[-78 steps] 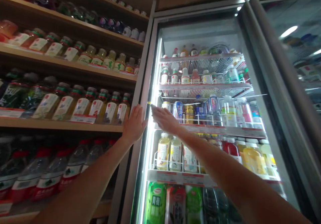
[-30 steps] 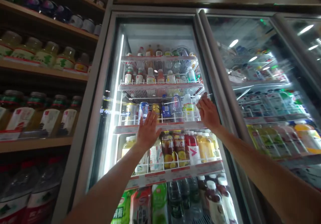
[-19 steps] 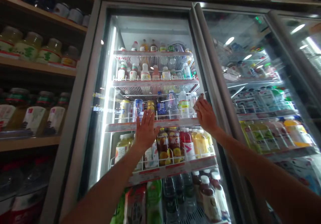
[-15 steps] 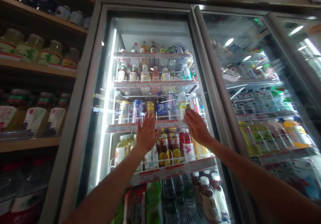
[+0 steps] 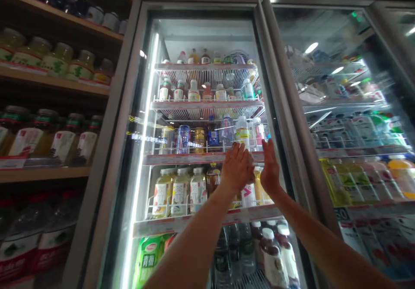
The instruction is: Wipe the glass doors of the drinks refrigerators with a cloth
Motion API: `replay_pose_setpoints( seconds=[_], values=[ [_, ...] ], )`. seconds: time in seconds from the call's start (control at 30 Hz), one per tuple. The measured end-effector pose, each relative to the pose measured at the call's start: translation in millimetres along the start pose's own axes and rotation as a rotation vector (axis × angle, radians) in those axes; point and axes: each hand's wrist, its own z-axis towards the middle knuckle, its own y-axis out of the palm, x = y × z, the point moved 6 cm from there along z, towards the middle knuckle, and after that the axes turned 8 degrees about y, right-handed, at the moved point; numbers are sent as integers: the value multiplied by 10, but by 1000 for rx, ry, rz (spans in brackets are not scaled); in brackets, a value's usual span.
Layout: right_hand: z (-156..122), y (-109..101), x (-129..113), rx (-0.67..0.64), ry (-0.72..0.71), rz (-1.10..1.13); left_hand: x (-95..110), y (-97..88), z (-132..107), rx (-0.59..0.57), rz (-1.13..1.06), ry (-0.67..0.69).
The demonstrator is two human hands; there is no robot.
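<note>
A tall glass cooler door (image 5: 207,34) stands before me, its drinks showing through the pane. My left hand (image 5: 237,168) is raised at the glass, around the shelf edge with cans and bottles, fingers extended upward. A small brownish patch shows along its right side; whether that is the thumb or something under the palm, I cannot make out. Just to the right, my right hand (image 5: 270,168) is upright with fingers stretched, seen edge-on, near the door's right frame. Nothing shows in it. Behind the hands are juice bottles (image 5: 180,192) and a blue can (image 5: 183,138).
Open wooden shelves (image 5: 45,174) with jars and bottles stand on the left. A metal door frame (image 5: 285,107) divides this door from a second cooler door (image 5: 343,90) with more drinks on the right. A vertical light strip (image 5: 142,159) glows inside the left edge.
My left hand has moved right across the door, close beside my right hand. The right hand has shifted slightly right and turned edge-on; a small brownish thing at its fingertips no longer shows there.
</note>
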Motion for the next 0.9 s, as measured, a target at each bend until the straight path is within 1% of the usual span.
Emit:
replay_pose_setpoints(
  seconds=[0.07,0.1,0.13,0.2,0.27,0.3,0.33,0.37,0.4,0.43,0.47,0.5,0.53,0.57,0.6,0.63,0.67,0.7,0.73,0.77,0.8,0.83,0.87,0.9],
  values=[
    [-34,-102,129,42,-17,-151,-20,42,-17,21,27,6],
    [-53,-125,163,40,-51,-227,-84,28,-46,30,40,21],
    [-74,-133,176,30,-96,-303,-195,-11,-87,38,51,29],
    [-116,-136,170,18,-158,-382,-550,-163,-196,64,78,-8],
    [-146,-141,145,30,-159,-399,-999,-374,-316,123,111,-149],
    [-159,-139,126,35,-155,-405,-1186,-470,-367,155,125,-225],
    [-170,-127,102,30,-159,-412,-1316,-539,-403,176,131,-291],
    [-182,-109,76,18,-172,-420,-1376,-574,-420,185,129,-345],
    [-192,-90,53,2,-190,-427,-1361,-569,-416,178,121,-384],
    [-201,-73,35,-10,-206,-431,-1276,-526,-391,157,107,-400],
    [-207,-61,24,-19,-220,-431,-1142,-455,-353,131,93,-405],
    [-212,-55,20,-22,-230,-429,-969,-363,-299,96,81,-378],
    [-216,-56,23,-18,-235,-425,-784,-269,-241,68,75,-322],
    [-219,-63,30,-12,-237,-423,-637,-199,-199,68,74,-290],
    [-223,-71,39,-8,-241,-421,-531,-149,-171,72,77,-251],
    [-229,-79,50,-10,-248,-421,-481,-125,-164,77,82,-209],
    [-233,-90,62,-14,-254,-421,-496,-130,-181,81,88,-168],
    [-233,-101,75,-20,-258,-424,-573,-161,-223,78,97,-132],
    [-227,-111,85,-26,-261,-429,-713,-220,-288,76,109,-117],
    [-211,-117,92,-31,-263,-437,-902,-302,-367,78,124,-132],
    [-181,-120,94,-28,-260,-449,-1124,-400,-456,90,142,-186],
    [-138,-118,89,-16,-251,-464,-1353,-509,-548,122,164,-283],
    [-82,-104,78,-1,-238,-480,-1544,-603,-630,155,182,-387],
    [-17,-76,58,10,-222,-497,-1668,-669,-691,187,196,-482]
  ],
)
